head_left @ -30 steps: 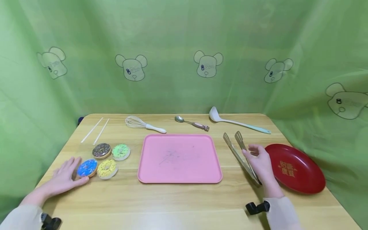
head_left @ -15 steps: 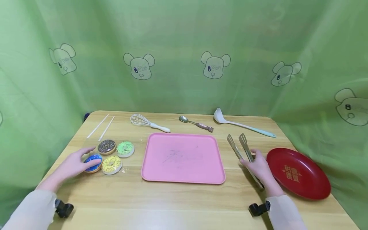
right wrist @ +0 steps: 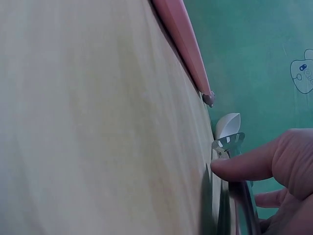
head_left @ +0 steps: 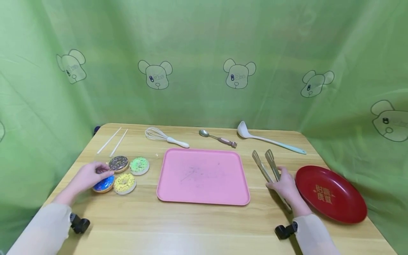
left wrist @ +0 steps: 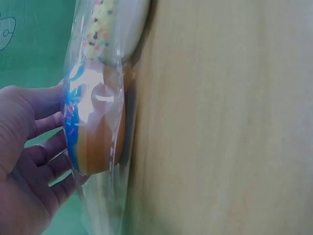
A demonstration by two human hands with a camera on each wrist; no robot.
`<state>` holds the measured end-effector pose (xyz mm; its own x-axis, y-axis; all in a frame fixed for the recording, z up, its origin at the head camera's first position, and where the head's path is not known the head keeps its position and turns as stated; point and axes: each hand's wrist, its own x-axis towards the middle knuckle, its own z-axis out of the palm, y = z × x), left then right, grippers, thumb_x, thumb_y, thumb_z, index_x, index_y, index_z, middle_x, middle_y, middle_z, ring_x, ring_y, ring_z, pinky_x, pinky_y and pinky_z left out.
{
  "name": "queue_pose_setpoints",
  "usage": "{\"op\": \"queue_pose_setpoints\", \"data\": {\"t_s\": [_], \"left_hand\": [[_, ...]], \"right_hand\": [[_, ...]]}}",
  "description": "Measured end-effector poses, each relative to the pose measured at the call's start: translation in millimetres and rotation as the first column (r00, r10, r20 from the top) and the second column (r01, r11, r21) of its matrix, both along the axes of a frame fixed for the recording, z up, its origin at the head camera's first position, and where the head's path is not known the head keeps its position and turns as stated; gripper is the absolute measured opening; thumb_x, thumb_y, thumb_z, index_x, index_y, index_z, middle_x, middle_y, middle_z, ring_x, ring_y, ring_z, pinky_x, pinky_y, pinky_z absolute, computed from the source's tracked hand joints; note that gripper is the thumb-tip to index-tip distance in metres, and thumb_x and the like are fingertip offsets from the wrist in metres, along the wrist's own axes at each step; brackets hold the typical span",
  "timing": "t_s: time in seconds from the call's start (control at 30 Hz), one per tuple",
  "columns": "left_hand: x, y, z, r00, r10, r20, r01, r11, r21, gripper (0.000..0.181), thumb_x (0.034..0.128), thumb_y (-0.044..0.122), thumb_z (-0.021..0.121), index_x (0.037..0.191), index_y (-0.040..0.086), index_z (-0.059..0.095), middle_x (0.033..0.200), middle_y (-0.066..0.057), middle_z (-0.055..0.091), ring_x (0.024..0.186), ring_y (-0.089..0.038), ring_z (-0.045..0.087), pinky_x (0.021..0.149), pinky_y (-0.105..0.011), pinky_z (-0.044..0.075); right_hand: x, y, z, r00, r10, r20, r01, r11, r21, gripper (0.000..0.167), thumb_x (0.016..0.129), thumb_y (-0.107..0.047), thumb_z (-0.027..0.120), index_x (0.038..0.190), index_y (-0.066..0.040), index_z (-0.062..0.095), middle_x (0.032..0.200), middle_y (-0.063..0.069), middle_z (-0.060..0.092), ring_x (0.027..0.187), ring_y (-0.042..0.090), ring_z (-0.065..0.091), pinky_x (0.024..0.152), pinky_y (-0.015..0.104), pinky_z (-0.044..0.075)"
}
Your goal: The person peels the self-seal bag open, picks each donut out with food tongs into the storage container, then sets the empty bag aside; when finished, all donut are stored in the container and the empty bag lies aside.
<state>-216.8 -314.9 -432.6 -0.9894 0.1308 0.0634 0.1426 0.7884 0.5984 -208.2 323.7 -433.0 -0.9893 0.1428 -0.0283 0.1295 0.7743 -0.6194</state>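
We judged the work barely begun: the right hand (head_left: 284,185) grasped the tongs (head_left: 262,168) at right; the blue doughnut (head_left: 103,185), 1 of 4 at left, was unlifted; we couldn't tell whether the left hand (head_left: 84,178), touching it, gripped.

White glare over blue doughnut (left wrist: 95,120)

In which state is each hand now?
Left hand: touching round, plastic-wrapped blue doughnut; whether gripping, cannot be told.
Right hand: holding long gold metal tongs.

Doughnuts (head_left: 124,186), four; white sticks (head_left: 119,143), two; whisk (head_left: 171,140), spoon (head_left: 217,138), ladle (head_left: 266,141), tongs (head_left: 262,167), tray (head_left: 204,177), plate (head_left: 345,198), one each.
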Motion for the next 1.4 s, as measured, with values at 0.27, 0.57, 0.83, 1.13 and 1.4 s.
{"op": "queue_pose_setpoints", "data": {"t_s": [0.27,0.57,0.83,1.13,1.4], "left_hand": [[-4.7,-4.7,-0.8,0.993,0.0,0.114,-0.006,0.999,0.049,0.021,0.0892,0.022,0.063,0.089,0.001,0.063,0.086,-0.008,0.061,0.081,-0.023,0.055,0.073,-0.037,0.046],[-1.2,-4.7,-5.3,0.999,0.003,0.035,-0.007,0.995,0.101,0.029,0.0937,0.027,0.057,0.1,-0.001,0.062,0.094,-0.012,0.063,0.091,-0.028,0.056,0.084,-0.049,0.045],[1.3,-5.7,-7.7,0.998,0.026,-0.061,-0.018,0.992,0.128,0.027,0.0933,0.027,0.057,0.098,0.001,0.063,0.094,-0.012,0.064,0.087,-0.021,0.055,0.079,-0.036,0.044],[4.4,-6.3,-7.4,0.984,0.071,-0.161,-0.039,0.98,0.196,0.023,0.0933,0.021,0.058,0.1,-0.001,0.062,0.093,-0.015,0.064,0.077,-0.003,0.054,0.067,-0.014,0.046],[5.1,-7.3,-5.7,0.98,0.123,-0.156,-0.075,0.957,0.281,0.028,0.0935,0.025,0.057,0.102,-0.002,0.061,0.092,-0.011,0.063,0.077,-0.002,0.053,0.065,-0.015,0.046]], "right_hand": [[-4.5,3.7,-3.4,1.0,-0.017,-0.007,0.017,1.0,0.005,0.079,0.073,-0.003,0.067,0.135,0.016,0.022,0.118,0.042,0.039,0.104,0.051,0.043,0.088,0.059,0.038],[-0.2,7.1,-3.4,0.999,-0.036,-0.032,0.036,0.999,0.0,0.072,0.077,-0.008,0.065,0.136,0.012,0.028,0.118,0.038,0.044,0.103,0.047,0.047,0.086,0.057,0.04],[1.0,0.2,1.8,0.987,0.03,-0.16,-0.033,0.999,-0.013,0.064,0.083,-0.014,0.065,0.135,0.009,0.035,0.121,0.036,0.046,0.103,0.045,0.05,0.084,0.055,0.044],[-2.1,-26.3,5.4,0.94,0.213,-0.265,-0.237,0.97,-0.061,0.059,0.085,-0.021,0.069,0.132,0.003,0.042,0.112,0.026,0.055,0.088,0.032,0.056,0.063,0.029,0.051],[-3.8,-67.5,11.2,0.881,0.375,-0.288,-0.403,0.914,-0.041,0.058,0.081,-0.019,0.073,0.131,-0.007,0.048,0.114,0.015,0.057,0.091,0.026,0.056,0.073,0.037,0.05]]}}
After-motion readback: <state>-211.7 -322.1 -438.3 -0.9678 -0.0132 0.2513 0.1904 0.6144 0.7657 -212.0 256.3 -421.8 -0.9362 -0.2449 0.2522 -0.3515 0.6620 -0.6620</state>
